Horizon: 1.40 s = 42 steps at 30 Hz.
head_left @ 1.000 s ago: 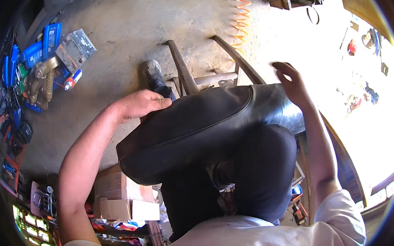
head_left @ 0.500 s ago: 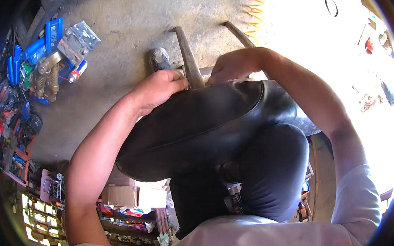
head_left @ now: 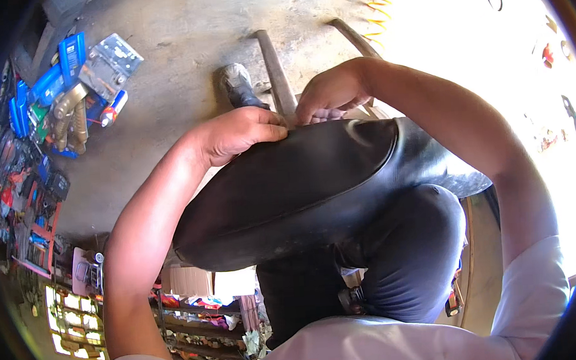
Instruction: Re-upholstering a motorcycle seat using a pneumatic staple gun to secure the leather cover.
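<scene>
A long black motorcycle seat (head_left: pixel 288 180) with a curved seam in its leather-like cover rests on its side across my lap, against my raised knee (head_left: pixel 411 239). At its far edge my left hand (head_left: pixel 243 133) is closed, thumb and fingers pinching the rim of the cover. Close beside it, my right hand (head_left: pixel 332 96) curls over the same far edge with its fingers drawn together on the cover. The seat's underside faces away, and my fingertips are partly hidden behind its edge.
Beyond the seat, wooden legs (head_left: pixel 273 67) stick out over the concrete floor near a shoe (head_left: pixel 237 85). At left lie blue bottles (head_left: pixel 72 58), a clear parts case (head_left: pixel 111 65) and a spray can (head_left: pixel 113 109). An orange coiled hose (head_left: pixel 378 9) hangs at the far side.
Both hands have come closer together along the far edge. The left hand moved slightly right, and the right hand shifted left with its fingers lower. The view has shifted a little.
</scene>
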Each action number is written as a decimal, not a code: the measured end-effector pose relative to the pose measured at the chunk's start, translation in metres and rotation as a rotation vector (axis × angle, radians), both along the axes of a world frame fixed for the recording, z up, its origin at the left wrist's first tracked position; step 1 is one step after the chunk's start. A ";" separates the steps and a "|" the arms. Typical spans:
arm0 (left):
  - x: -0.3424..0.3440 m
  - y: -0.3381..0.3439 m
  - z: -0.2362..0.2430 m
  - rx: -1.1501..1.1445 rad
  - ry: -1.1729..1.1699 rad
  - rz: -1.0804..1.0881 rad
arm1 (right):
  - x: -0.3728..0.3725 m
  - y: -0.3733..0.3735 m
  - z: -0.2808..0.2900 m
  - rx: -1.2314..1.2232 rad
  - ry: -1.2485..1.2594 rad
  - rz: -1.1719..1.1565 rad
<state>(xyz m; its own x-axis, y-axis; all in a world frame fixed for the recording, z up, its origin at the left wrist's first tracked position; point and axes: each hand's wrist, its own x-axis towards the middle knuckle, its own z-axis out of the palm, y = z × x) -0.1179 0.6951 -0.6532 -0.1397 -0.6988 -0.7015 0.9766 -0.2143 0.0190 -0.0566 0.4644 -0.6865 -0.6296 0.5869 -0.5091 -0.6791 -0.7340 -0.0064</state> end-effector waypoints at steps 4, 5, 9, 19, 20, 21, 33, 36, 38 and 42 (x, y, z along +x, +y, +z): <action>-0.003 0.004 -0.002 0.019 -0.145 -0.031 | 0.004 -0.002 -0.014 0.126 0.043 0.035; -0.002 0.005 0.001 0.029 -0.183 -0.053 | 0.001 0.000 -0.014 0.128 0.084 0.000; 0.001 0.002 -0.004 0.057 -0.149 -0.091 | -0.006 -0.006 -0.013 0.103 0.020 -0.023; 0.005 -0.006 -0.014 0.030 0.033 -0.143 | -0.006 0.009 0.028 0.243 -0.739 0.165; 0.001 -0.004 -0.015 0.023 -0.006 -0.133 | -0.011 0.009 0.025 0.240 -0.738 0.159; -0.001 -0.008 -0.017 0.015 -0.009 -0.138 | -0.019 0.008 0.018 0.274 -0.861 0.131; -0.025 -0.006 -0.027 0.005 -0.462 -0.118 | -0.029 0.002 0.013 0.123 -0.887 0.110; -0.022 -0.006 -0.028 0.030 -0.468 -0.210 | -0.029 0.000 0.007 0.116 -0.874 0.078; -0.017 -0.007 -0.026 0.051 -0.589 -0.349 | -0.027 0.001 0.007 0.106 -0.849 0.084; -0.021 -0.006 -0.028 0.068 -0.651 -0.317 | -0.022 0.000 0.006 0.202 -0.877 0.167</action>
<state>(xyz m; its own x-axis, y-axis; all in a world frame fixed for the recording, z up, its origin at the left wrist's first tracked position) -0.1387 0.6889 -0.6810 0.1324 -0.6456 -0.7521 0.6626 -0.5067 0.5516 -0.0785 0.4647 -0.6803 -0.1503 0.6525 -0.7427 -0.2552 -0.7514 -0.6085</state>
